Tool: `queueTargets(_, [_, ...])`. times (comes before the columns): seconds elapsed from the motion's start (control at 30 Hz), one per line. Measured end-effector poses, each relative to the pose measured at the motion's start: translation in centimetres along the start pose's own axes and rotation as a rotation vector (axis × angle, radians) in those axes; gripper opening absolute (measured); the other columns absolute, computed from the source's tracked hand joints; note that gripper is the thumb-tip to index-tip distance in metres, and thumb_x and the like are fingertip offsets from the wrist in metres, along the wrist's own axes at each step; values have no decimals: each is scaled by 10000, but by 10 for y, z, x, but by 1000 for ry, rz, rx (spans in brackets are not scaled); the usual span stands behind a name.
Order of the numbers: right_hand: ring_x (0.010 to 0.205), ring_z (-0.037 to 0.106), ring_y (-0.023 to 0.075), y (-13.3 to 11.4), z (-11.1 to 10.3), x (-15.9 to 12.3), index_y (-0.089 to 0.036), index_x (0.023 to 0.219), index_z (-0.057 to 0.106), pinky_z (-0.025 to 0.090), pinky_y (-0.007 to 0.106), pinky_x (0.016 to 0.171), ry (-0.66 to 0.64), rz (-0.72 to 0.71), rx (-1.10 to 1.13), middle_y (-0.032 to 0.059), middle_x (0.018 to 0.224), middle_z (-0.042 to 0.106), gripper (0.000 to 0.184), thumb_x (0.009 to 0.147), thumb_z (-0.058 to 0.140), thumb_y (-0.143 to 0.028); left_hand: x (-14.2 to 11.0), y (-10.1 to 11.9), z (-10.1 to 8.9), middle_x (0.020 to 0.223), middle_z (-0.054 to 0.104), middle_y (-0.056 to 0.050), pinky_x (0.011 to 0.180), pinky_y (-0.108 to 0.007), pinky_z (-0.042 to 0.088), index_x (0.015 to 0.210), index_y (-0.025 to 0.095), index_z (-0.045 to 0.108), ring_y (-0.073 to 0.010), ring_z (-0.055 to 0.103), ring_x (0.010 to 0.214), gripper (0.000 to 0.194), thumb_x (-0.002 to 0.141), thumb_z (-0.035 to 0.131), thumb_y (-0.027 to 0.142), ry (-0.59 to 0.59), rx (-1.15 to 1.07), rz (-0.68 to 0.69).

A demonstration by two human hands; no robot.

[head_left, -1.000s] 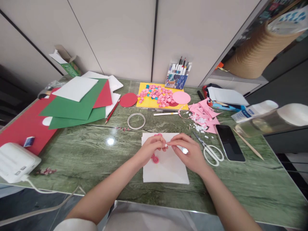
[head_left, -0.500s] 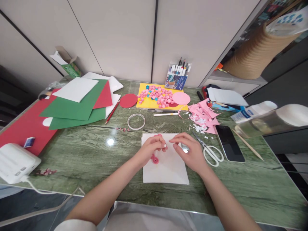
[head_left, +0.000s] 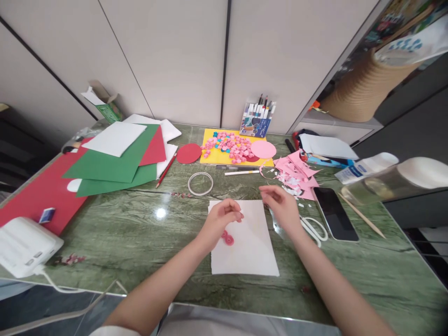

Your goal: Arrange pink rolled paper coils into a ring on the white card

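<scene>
My left hand (head_left: 220,218) rests on a white paper sheet (head_left: 250,247), its fingers pinched on a small pink paper piece. A rolled pink paper piece (head_left: 227,238) lies on the sheet just under that hand. My right hand (head_left: 282,207) hovers at the sheet's upper right corner, fingers loosely curled, and I see nothing in it. White-handled scissors (head_left: 313,227) lie just right of it. A heap of pink paper scraps (head_left: 296,171) sits beyond my right hand.
A yellow board (head_left: 210,151) carries many pink rolled pieces and a pink disc (head_left: 263,149). Around it lie a red disc (head_left: 188,153), a tape ring (head_left: 200,183), a marker box (head_left: 256,120), a phone (head_left: 335,213), green and red card sheets (head_left: 112,163) and a white box (head_left: 24,245).
My right hand has let go of the piece at my left fingertips and moved up and to the right, toward the pink scraps. My left hand stays on the sheet.
</scene>
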State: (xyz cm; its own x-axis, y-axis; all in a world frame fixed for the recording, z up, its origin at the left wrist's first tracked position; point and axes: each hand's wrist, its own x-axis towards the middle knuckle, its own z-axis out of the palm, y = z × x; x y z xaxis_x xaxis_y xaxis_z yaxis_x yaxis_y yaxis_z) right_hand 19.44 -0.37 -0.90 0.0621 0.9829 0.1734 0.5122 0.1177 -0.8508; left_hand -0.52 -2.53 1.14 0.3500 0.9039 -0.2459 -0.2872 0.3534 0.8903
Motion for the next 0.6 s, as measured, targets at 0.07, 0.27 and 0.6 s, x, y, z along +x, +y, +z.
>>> queueTargets(0.07, [643, 595, 145, 3, 3, 20, -175, 965, 624, 475, 279, 599, -9, -22, -97, 28, 779, 660, 239, 813, 486, -297, -1, 2, 1, 673, 572, 27, 664, -234, 387, 719, 166, 539, -103, 526, 661, 99, 670, 625, 166, 39, 3, 33])
queueTargets(0.27, [716, 576, 175, 11, 24, 97, -167, 908, 657, 440, 334, 721, 22, -99, -305, 65, 871, 666, 216, 781, 499, -241, 1, -3, -1, 702, 545, 22, 678, -238, 391, 741, 169, 549, -105, 503, 689, 118, 694, 650, 205, 100, 81, 130])
queueTargets(0.6, [979, 495, 268, 38, 46, 148, -194, 911, 688, 349, 413, 849, -83, -163, -522, 129, 1000, 641, 196, 817, 553, -301, 6, -2, -6, 705, 562, 19, 680, -251, 402, 740, 168, 548, -116, 517, 692, 139, 679, 655, 235, 141, 34, 114])
